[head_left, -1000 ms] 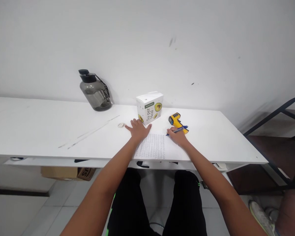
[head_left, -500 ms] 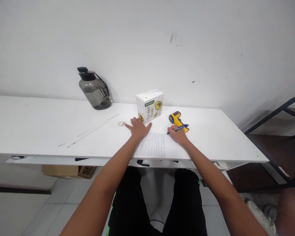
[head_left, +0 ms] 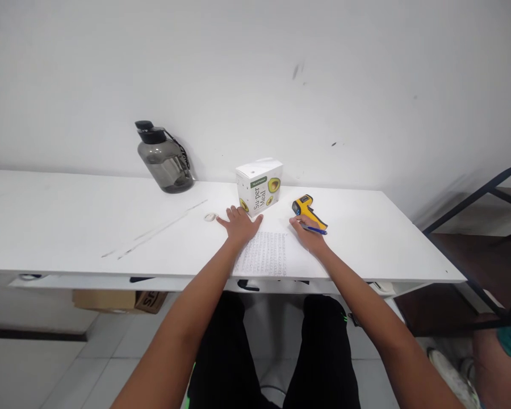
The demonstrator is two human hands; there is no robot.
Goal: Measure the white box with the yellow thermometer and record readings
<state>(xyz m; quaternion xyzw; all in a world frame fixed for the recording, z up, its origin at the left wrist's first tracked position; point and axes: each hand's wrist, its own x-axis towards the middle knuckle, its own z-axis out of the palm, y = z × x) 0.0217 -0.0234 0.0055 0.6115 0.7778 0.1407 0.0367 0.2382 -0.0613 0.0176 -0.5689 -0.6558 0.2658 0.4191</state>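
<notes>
A sheet of paper [head_left: 265,254] with rows of handwriting lies near the desk's front edge. My left hand [head_left: 240,224] is spread flat at the sheet's upper left, fingers apart. Just beyond its fingertips stands a white carton [head_left: 259,186] printed with avocados and "Su-per Meal". A small white round item [head_left: 210,217] lies beside the left thumb or little finger side. My right hand [head_left: 309,235] is closed around a blue pen [head_left: 315,229] at the sheet's right part; the pen's tip is hidden by the fingers. Behind that hand lies a yellow and black infrared thermometer [head_left: 305,208].
A grey jug [head_left: 167,162] with a black lid stands at the back left, against the wall. Below the white desk [head_left: 76,227] sits a cardboard box [head_left: 111,300]. At the right are a dark metal frame [head_left: 485,187] and part of another person's leg [head_left: 496,363].
The pen has tipped in my right hand, its rear end now lower, and its tip is no longer visible. My left hand stays in place. At the right, the other person's leg shows more.
</notes>
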